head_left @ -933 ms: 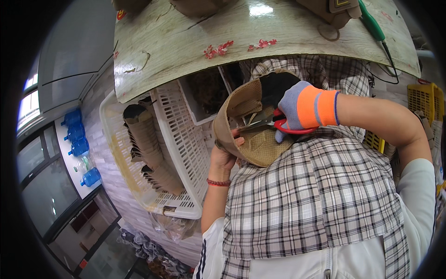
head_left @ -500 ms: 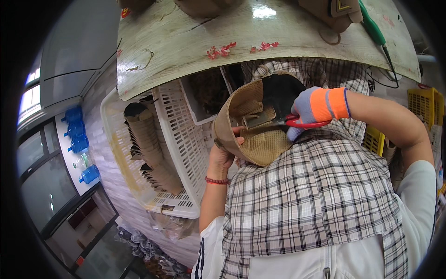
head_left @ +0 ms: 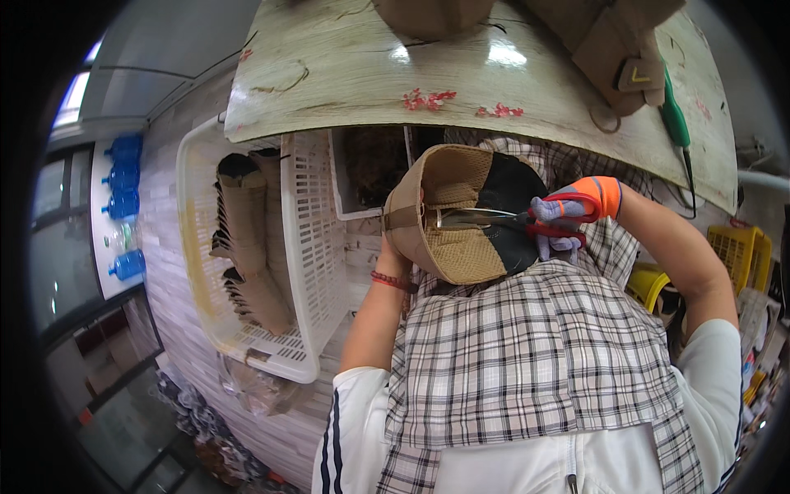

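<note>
Place: looked like a small cap-making workshop.
Evidence: worn worktable [head_left: 346, 74], white crate [head_left: 309, 247] stacked with tan caps [head_left: 247, 222], probably unfinished.

Landmark: the tan fabric cap with a dark inner lining [head_left: 461, 218], held below the near edge of the pale wood-grain tabletop [head_left: 354, 74]. The left hand [head_left: 395, 247] is under the cap's left side. The right hand [head_left: 568, 218] is just right of it, with the red-handled scissors [head_left: 510, 221] reaching into the cap. Left of the cap stands a white slotted plastic crate [head_left: 309, 239] holding brown folded pieces [head_left: 251, 239]. Beyond the cap to the right, a green-handled screwdriver [head_left: 676, 123] lies on the tabletop.
</note>
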### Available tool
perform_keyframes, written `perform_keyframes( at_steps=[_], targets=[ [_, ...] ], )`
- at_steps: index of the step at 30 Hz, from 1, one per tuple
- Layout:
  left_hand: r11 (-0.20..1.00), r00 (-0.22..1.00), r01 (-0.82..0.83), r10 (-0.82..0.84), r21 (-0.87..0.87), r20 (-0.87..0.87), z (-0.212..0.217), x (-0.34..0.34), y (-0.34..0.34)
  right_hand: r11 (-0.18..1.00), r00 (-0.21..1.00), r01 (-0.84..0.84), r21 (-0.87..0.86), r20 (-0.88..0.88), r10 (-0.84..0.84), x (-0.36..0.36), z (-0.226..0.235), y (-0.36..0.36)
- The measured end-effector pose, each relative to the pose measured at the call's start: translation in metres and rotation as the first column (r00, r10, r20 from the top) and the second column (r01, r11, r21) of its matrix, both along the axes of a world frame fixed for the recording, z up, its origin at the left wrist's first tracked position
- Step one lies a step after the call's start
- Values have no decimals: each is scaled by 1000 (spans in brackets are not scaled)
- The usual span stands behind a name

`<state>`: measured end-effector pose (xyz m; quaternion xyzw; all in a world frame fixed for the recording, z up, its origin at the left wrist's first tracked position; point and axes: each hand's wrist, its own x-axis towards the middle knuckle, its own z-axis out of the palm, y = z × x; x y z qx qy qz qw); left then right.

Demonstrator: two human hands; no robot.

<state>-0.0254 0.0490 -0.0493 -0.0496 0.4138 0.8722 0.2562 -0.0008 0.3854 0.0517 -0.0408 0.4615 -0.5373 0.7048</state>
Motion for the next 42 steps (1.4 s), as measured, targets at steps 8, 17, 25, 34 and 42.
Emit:
perform_keyframes(
  at_steps=[8,17,25,34,42],
  targets=[
    [996,995,69,-65,-56,77,-28,-3,-11,996,941,-74,50,-326,86,-30,18,-1],
    [999,997,40,-39,12,-64,-18,1,-18,930,879,-144,339,-388,278,-46,33,-22],
    [894,861,110,-304,-434,-409,9,-13,-26,961,900,-164,223,-364,238,-43,18,-19],
    [846,908,52,-261,-530,-328,33,-20,-20,950,922,-156,271,-305,239,-53,33,-39],
    [865,932,77,-239,-496,-273,28,-22,-21,912,899,-106,397,-353,259,-49,34,-47]
  ],
)
